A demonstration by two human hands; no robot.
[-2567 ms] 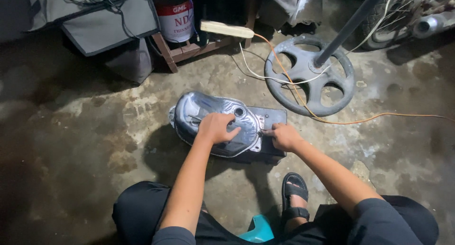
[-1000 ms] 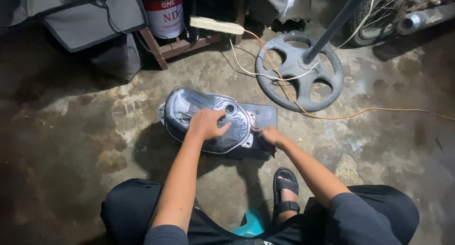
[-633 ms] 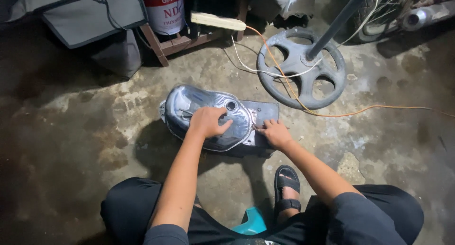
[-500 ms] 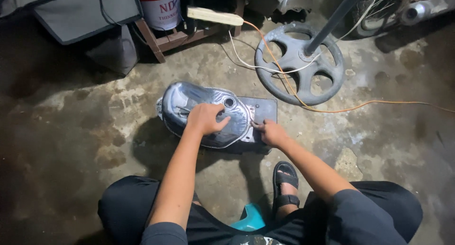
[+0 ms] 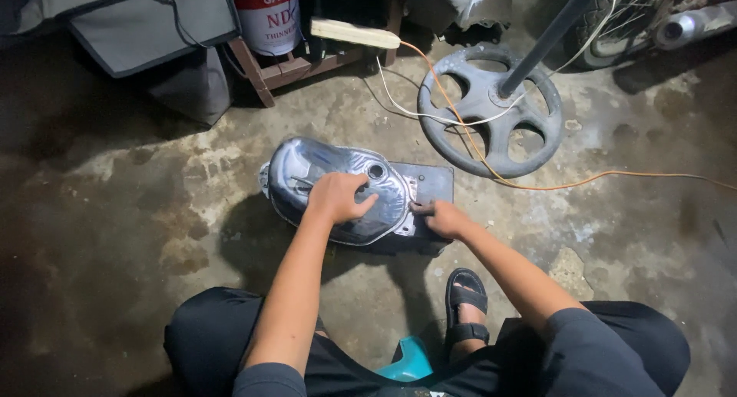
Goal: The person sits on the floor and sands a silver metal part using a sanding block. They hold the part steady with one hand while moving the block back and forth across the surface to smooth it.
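A shiny, polished metal engine cover (image 5: 338,186) is gleaming and smooth, reflecting light, and is sitting on a dull, dark flat block (image 5: 434,186). The concrete floor (image 5: 115,213) is looking rough, stained and matt. A matt grey metal wheel-shaped base (image 5: 491,109) is lying nearby, beside a rough wooden frame (image 5: 288,71).

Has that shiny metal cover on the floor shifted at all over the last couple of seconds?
No. The shiny metal cover lies as before beside the round fan base, on its dark block, with the left hand on top.
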